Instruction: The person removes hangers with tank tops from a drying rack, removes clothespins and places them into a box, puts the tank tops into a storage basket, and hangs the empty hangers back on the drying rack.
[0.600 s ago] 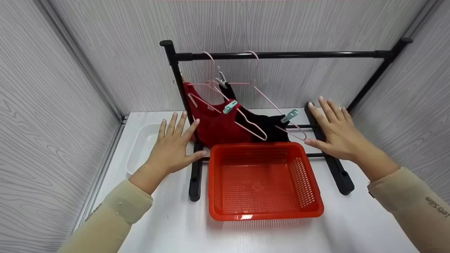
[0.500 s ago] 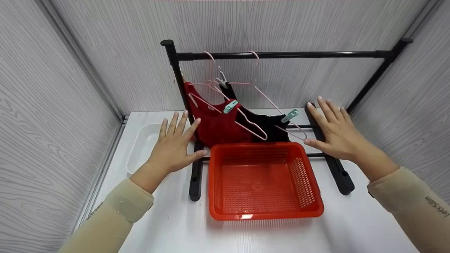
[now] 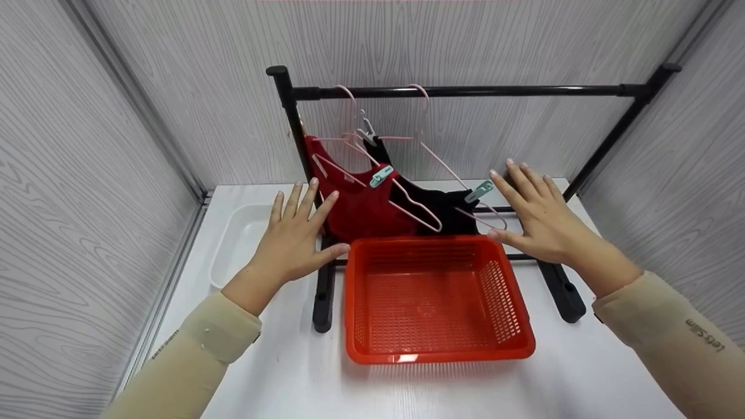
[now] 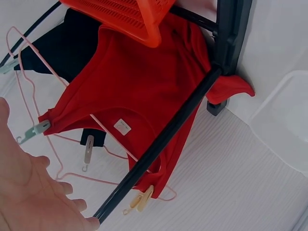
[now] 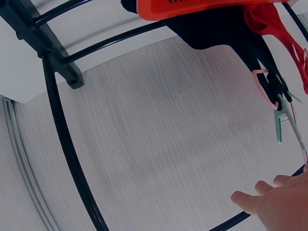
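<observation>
My left hand (image 3: 291,241) is held with fingers spread, left of a red tank-style garment (image 3: 361,212), holding nothing. My right hand (image 3: 544,224), also spread, hovers to the right of a black garment (image 3: 439,206) and holds nothing. Both garments hang from pink hangers on the bar (image 3: 524,91) of a black rack. A teal clothespin (image 3: 382,176) grips the red garment's right strap, and a yellowish clothespin (image 4: 146,197) its other strap. Another teal clothespin (image 3: 479,191) fastens the black garment near my right fingertips. A pale clothespin (image 4: 89,150) shows on its other strap.
A red plastic basket (image 3: 440,357) with nothing in it stands in front of the garments, between the rack's feet. On the left lies a white tray (image 3: 220,256), partly behind my left hand. Wood-grain panels (image 3: 524,41) enclose the table at the back and sides.
Both hands have moved inward: the left slightly right and up, the right to the left, toward the black garment's clothespin. Garments, rack and basket stay in place.
</observation>
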### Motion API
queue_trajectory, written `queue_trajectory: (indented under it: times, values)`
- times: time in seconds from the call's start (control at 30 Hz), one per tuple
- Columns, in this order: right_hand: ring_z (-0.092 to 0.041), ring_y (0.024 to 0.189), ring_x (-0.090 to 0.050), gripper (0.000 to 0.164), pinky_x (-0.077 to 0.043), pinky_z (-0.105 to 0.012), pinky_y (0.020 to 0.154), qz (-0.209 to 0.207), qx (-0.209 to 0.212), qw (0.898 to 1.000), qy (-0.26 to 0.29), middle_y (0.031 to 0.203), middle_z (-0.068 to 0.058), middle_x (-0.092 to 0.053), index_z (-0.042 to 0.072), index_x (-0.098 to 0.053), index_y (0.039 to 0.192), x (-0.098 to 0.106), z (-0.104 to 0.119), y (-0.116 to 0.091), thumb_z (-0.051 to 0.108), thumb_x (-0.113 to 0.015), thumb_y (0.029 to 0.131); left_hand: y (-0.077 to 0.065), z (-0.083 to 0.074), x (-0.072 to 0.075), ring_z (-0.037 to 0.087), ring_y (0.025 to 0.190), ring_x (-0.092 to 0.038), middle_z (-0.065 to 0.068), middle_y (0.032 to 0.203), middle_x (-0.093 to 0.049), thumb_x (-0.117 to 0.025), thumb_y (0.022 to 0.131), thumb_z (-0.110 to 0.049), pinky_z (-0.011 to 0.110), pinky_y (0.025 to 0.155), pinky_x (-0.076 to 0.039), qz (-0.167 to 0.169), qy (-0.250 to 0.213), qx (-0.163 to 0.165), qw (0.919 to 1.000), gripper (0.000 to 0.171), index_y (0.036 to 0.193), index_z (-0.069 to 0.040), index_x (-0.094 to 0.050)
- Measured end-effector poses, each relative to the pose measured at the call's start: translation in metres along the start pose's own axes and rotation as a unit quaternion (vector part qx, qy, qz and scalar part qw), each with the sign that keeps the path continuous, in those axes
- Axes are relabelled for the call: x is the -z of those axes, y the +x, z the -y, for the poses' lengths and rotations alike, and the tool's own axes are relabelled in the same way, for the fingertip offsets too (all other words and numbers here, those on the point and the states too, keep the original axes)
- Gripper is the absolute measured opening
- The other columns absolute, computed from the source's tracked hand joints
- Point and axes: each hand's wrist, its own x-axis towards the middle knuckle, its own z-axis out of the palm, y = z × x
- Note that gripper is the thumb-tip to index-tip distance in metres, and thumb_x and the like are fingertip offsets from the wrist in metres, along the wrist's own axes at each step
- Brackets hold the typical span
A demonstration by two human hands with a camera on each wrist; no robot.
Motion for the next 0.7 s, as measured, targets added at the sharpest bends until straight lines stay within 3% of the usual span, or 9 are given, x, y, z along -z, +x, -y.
queue_trajectory:
  times: [0.47, 0.7]
  values:
    - [-0.039, 0.152, -0.005, 0.089, -0.001, -0.064, 0.117, -0.032, 0.047, 0.998, -0.002, 0.167, -0.015, -0.005, 0.023, -0.014, 0.162, -0.003, 0.019, 0.016, 0.062, -0.055, 0.093, 0.009, -0.004, -0.001, 0.032, 0.153, 0.010, 0.009, 0.168, 0.005, -0.032, 0.089, -0.081, 0.056, 0.119, 0.009, 0.001, -0.020, -0.002, 0.9998, 0.094, 0.162, -0.027, -0.007]
    - [-0.042, 0.150, -0.010, 0.088, -0.002, -0.062, 0.118, -0.036, 0.061, 0.997, 0.001, 0.167, -0.015, -0.008, 0.020, -0.017, 0.162, -0.005, 0.028, 0.023, 0.064, -0.052, 0.094, 0.014, -0.005, -0.007, 0.036, 0.153, 0.005, 0.011, 0.168, 0.003, -0.034, 0.091, -0.079, 0.056, 0.119, 0.009, -0.004, -0.035, 0.002, 0.9994, 0.092, 0.162, -0.026, -0.009]
